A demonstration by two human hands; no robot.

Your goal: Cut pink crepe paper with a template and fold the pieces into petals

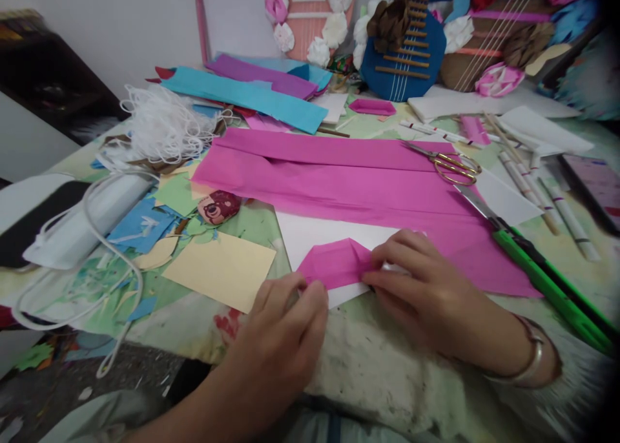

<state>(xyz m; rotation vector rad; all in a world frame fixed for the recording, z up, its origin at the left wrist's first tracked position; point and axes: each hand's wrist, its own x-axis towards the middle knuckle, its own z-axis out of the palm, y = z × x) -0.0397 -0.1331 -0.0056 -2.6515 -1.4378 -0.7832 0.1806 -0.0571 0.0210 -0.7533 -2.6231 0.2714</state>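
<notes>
Stained tabletop [358, 372], hands [426, 294] pinching folded pink paper [336, 265], ends apparently hidden, green tool [547, 285] cropped

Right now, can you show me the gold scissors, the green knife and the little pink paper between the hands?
Gold scissors [434, 155], head view: where blades meet handles.
Green knife [557, 289], head view: on the handle.
Little pink paper [336, 266], head view: on its middle.

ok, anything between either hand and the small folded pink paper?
Nothing visible. The right hand pinches the folded pink paper at its right end; the left hand touches its left end. The white sheet lies beneath.
</notes>
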